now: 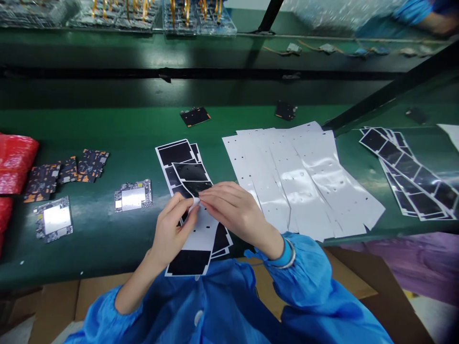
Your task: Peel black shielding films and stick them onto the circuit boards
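Note:
Over a small stack of black sticker sheets (175, 155), I hold one sheet of black stickers (189, 263) bent at its middle. My left hand (172, 229) pinches the folded sheet between thumb and fingers. At the same fold, the fingertips of my right hand (238, 210) are closed on the edge of a black sticker (193, 174). Below the fold the white backing (199, 234) is bare, with a black sticker at its lower end. Left of my hands lies a circuit board (133, 197) with a silver shield.
Overlapping white sheets (287, 177) lie to the right, with more black sticker sheets (409, 167) beyond. Several dark circuit boards (93, 165) and red bubble wrap (16, 162) are at left. Trays (199, 19) sit on the shelf. Another person's arm (433, 19) shows top right.

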A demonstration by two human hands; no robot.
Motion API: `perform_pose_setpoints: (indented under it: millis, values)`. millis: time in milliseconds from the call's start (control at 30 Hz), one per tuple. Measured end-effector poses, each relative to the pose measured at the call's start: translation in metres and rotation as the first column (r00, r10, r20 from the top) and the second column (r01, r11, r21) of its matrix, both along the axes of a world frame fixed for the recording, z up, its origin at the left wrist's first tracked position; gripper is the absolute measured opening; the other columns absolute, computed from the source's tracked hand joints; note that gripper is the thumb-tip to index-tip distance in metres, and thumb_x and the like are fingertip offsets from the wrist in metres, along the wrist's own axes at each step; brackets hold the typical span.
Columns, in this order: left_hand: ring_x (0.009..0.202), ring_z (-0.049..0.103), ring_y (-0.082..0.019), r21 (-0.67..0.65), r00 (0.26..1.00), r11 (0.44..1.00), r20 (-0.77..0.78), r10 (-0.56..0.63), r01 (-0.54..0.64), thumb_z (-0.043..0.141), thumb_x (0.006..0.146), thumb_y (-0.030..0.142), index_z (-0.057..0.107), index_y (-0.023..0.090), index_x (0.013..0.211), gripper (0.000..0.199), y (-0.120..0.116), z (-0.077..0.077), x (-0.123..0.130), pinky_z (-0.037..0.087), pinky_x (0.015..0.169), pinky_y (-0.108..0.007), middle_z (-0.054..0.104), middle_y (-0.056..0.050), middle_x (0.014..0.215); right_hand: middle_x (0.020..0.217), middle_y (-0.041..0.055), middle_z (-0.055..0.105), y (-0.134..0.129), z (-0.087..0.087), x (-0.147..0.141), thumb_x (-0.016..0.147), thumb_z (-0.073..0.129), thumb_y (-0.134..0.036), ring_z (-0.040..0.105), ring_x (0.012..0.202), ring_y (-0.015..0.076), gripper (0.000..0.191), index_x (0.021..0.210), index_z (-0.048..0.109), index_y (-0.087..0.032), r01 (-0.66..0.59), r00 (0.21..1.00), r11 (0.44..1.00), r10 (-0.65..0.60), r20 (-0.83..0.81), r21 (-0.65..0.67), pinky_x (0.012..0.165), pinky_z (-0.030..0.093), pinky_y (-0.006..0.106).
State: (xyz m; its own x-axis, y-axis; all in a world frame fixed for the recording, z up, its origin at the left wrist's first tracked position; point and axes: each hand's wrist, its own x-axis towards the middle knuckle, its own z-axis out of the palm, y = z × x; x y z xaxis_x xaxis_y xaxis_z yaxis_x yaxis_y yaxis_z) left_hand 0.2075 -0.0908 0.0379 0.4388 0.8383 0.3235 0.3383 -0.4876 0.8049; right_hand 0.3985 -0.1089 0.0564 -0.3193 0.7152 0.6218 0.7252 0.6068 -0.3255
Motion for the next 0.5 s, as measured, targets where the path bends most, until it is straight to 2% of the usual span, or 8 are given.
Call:
perform_pose_setpoints:
  millis: [67, 133, 200, 267, 367, 400, 467, 500]
  values:
    - [0.071, 0.053, -0.012, 0.006, 1.000, 1.000, -0.010, 0.002, -0.002, 0.059, 0.100, 0.015, 0.065, 0.020, 0.097, 0.008, -0.001, 0.000, 0.001, 0.045, 0.065, -0.024, 0.052, 0.002, 0.080, 0.090, 0.0065, 0.082, -0.001, -0.001, -0.003, 0.099, 0.059, -0.011, 0.078, 0.084, 0.0198, 0.016, 0.094, 0.073, -0.018, 0.025, 1.000, 0.999, -0.025, 0.015, 0.032, 0.080, 0.065, 0.037]
    - [0.072, 0.054, -0.012, 0.018, 1.000, 1.000, -0.012, 0.001, -0.001, 0.058, 0.100, 0.016, 0.066, 0.020, 0.099, 0.009, -0.002, 0.001, 0.001, 0.045, 0.066, -0.025, 0.053, 0.001, 0.081, 0.087, 0.0056, 0.082, -0.001, -0.002, -0.006, 0.098, 0.059, -0.012, 0.077, 0.082, 0.0193, 0.016, 0.092, 0.072, -0.019, 0.049, 0.998, 0.999, -0.049, -0.031, 0.000, 0.078, 0.064, 0.037]
    - [0.072, 0.055, -0.013, 0.025, 1.000, 1.000, -0.011, -0.001, 0.002, 0.059, 0.100, 0.018, 0.066, 0.021, 0.101, 0.008, -0.001, -0.001, 0.001, 0.044, 0.066, -0.026, 0.054, 0.002, 0.080, 0.088, 0.0040, 0.082, -0.002, -0.003, -0.004, 0.097, 0.060, -0.015, 0.077, 0.082, 0.0185, 0.015, 0.090, 0.072, -0.022, 0.079, 0.983, 0.990, -0.097, -0.157, -0.119, 0.077, 0.064, 0.036]
    - [0.071, 0.055, -0.013, -0.009, 0.999, 1.000, 0.011, 0.030, -0.030, 0.061, 0.099, 0.019, 0.062, 0.024, 0.111, 0.013, 0.000, -0.006, -0.002, 0.045, 0.068, -0.026, 0.053, 0.004, 0.077, 0.087, 0.0023, 0.081, 0.000, -0.003, 0.002, 0.095, 0.063, -0.018, 0.077, 0.080, 0.0177, 0.013, 0.087, 0.073, -0.023, 0.102, 0.923, 0.954, -0.196, -0.332, -0.282, 0.075, 0.063, 0.034]
    - [0.069, 0.057, -0.013, -0.089, 0.992, 0.989, 0.035, 0.121, -0.118, 0.063, 0.097, 0.022, 0.049, 0.026, 0.128, 0.034, 0.002, -0.022, -0.010, 0.048, 0.075, -0.028, 0.051, 0.007, 0.074, 0.080, 0.0003, 0.079, 0.004, -0.006, 0.018, 0.088, 0.069, -0.021, 0.075, 0.074, 0.0177, 0.009, 0.081, 0.074, -0.024, 0.113, 0.729, 0.886, -0.381, -0.568, -0.450, 0.069, 0.063, 0.033]
    - [0.070, 0.057, -0.014, -0.093, 0.990, 0.986, -0.004, 0.140, -0.139, 0.062, 0.097, 0.022, 0.048, 0.026, 0.127, 0.034, 0.002, -0.028, -0.012, 0.049, 0.078, -0.030, 0.051, 0.007, 0.075, 0.078, 0.0003, 0.079, 0.006, -0.007, 0.024, 0.086, 0.071, -0.023, 0.075, 0.073, 0.0180, 0.008, 0.079, 0.074, -0.024, 0.118, 0.647, 0.876, -0.425, -0.632, -0.468, 0.068, 0.063, 0.033]
    - [0.076, 0.056, -0.018, -0.031, 0.966, 0.982, -0.188, 0.178, -0.187, 0.056, 0.098, 0.021, 0.055, 0.023, 0.119, 0.021, 0.002, -0.036, -0.016, 0.047, 0.081, -0.035, 0.051, 0.002, 0.078, 0.078, 0.0009, 0.078, 0.008, -0.009, 0.029, 0.086, 0.073, -0.029, 0.074, 0.071, 0.0185, 0.008, 0.080, 0.075, -0.024, 0.148, 0.488, 0.874, -0.472, -0.735, -0.463, 0.069, 0.064, 0.036]
    - [0.080, 0.054, -0.020, 0.025, 0.930, 0.976, -0.299, 0.215, -0.217, 0.053, 0.099, 0.019, 0.060, 0.022, 0.114, 0.017, 0.001, -0.038, -0.016, 0.045, 0.081, -0.038, 0.051, -0.001, 0.083, 0.079, 0.0012, 0.077, 0.007, -0.009, 0.028, 0.087, 0.072, -0.032, 0.074, 0.072, 0.0185, 0.010, 0.081, 0.075, -0.024, 0.177, 0.431, 0.875, -0.480, -0.764, -0.450, 0.070, 0.065, 0.037]
